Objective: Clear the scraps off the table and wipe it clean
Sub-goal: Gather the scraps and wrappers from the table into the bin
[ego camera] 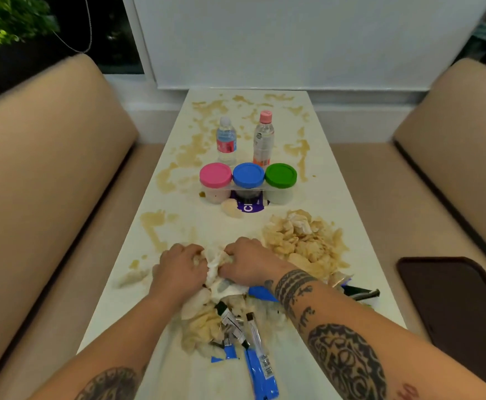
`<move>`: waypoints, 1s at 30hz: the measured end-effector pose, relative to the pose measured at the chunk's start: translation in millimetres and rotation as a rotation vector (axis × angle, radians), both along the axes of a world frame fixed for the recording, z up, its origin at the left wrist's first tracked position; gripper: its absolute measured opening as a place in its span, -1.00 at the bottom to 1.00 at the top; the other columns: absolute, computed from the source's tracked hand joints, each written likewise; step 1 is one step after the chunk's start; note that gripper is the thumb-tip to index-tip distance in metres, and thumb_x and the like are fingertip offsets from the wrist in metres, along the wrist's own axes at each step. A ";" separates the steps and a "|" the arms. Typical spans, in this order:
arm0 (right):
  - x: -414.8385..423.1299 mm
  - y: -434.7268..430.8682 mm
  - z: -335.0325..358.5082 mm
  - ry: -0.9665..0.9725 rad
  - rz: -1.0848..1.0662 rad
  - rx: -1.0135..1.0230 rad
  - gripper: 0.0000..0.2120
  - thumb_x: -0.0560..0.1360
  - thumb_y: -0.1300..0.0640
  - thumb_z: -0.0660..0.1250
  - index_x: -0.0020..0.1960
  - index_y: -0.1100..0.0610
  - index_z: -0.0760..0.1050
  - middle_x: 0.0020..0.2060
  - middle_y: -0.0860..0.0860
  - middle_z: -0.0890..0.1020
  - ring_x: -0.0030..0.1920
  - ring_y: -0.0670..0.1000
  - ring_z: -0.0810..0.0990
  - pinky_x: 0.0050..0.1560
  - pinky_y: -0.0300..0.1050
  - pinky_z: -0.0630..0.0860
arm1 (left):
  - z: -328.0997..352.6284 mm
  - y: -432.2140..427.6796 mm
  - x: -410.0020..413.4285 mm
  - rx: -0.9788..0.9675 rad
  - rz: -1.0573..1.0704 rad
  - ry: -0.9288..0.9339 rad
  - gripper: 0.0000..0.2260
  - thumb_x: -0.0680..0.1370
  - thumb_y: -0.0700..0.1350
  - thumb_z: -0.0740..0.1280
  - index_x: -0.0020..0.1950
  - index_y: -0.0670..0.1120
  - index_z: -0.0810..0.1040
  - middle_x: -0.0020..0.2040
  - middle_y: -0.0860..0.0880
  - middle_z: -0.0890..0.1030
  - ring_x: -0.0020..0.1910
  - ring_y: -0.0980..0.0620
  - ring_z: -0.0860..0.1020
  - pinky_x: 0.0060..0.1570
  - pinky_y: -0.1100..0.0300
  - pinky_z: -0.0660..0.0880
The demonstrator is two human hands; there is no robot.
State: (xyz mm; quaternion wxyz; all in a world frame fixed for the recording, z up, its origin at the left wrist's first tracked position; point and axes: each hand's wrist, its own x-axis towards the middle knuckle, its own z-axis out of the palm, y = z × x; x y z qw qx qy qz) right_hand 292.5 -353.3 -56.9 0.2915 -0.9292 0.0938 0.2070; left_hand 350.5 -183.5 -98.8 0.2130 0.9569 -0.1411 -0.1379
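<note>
Two hands are closed together on one crumpled white tissue wad (217,265) near the middle of the white table (360,226): the left hand (179,269) grips its left side, the right hand (249,262) its right, knuckles almost touching.

From the hands, scraps lie two ways. At 6 o'clock, directly under the wrists and toward the body, a heap of soiled tissues and torn wrappers (236,333) is spread; the blue sachets (260,373) in it are laid with their long axes running roughly 12 to 6, toward the near table edge. At 2 o'clock, just beside the right hand, a second pile of stained, yellowish tissues (302,243) is heaped; the right hand is clearly the nearer one to it.

Brown spill stains (195,153) are smeared over the far half, around two water bottles (227,140) and three lidded jars (247,183) at 12 o'clock. Wiping is judged not yet begun; gathering appears to be the step in hand.
</note>
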 end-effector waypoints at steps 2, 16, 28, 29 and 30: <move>-22.2 10.9 5.7 -0.063 0.025 -0.002 -0.80 0.48 -0.12 0.34 -0.06 0.00 0.53 -0.04 0.08 0.54 0.03 0.19 0.54 -0.05 0.00 0.53 | 0.7 13.5 -25.1 -0.086 0.018 0.062 -0.65 0.58 0.05 0.24 0.36 0.08 0.54 0.26 -0.08 0.50 0.30 -0.13 0.46 0.17 0.02 0.43; -90.2 8.8 2.8 -0.026 -0.399 -0.255 -0.39 0.55 -0.19 0.21 0.52 0.04 0.27 0.52 0.11 0.24 0.48 0.24 0.22 0.39 0.23 0.26 | 24.0 61.0 -109.2 -0.159 0.194 -0.007 -0.58 0.66 0.13 0.16 0.52 0.14 0.36 0.60 -0.03 0.17 0.53 -0.12 0.10 0.43 -0.18 0.16; -70.5 -48.2 26.2 -0.249 -0.433 -0.049 -0.74 0.58 0.00 0.25 0.15 0.12 0.58 0.00 0.06 0.64 -0.02 0.12 0.61 -0.09 -0.06 0.56 | 3.8 37.1 -95.5 -0.112 0.095 -0.098 -0.39 0.50 0.18 0.29 0.55 0.14 0.32 0.61 0.05 0.21 0.56 -0.09 0.14 0.54 -0.20 -0.03; -64.4 -58.6 25.5 -0.289 -0.505 -0.092 -0.77 0.57 0.05 0.25 0.13 0.11 0.57 0.01 0.08 0.63 -0.01 0.12 0.61 -0.07 -0.04 0.57 | 5.9 36.2 -94.5 -0.154 0.087 -0.109 -0.37 0.47 0.19 0.26 0.55 0.13 0.32 0.61 0.06 0.20 0.57 -0.06 0.12 0.55 -0.18 -0.06; -58.0 -67.9 23.2 -0.293 -0.550 -0.145 -0.75 0.56 0.08 0.24 0.19 0.10 0.54 0.10 0.10 0.60 0.06 0.13 0.58 0.02 -0.01 0.57 | 8.2 35.1 -93.2 -0.195 0.065 -0.122 -0.36 0.44 0.19 0.22 0.55 0.14 0.33 0.61 0.09 0.19 0.58 -0.03 0.11 0.55 -0.17 -0.07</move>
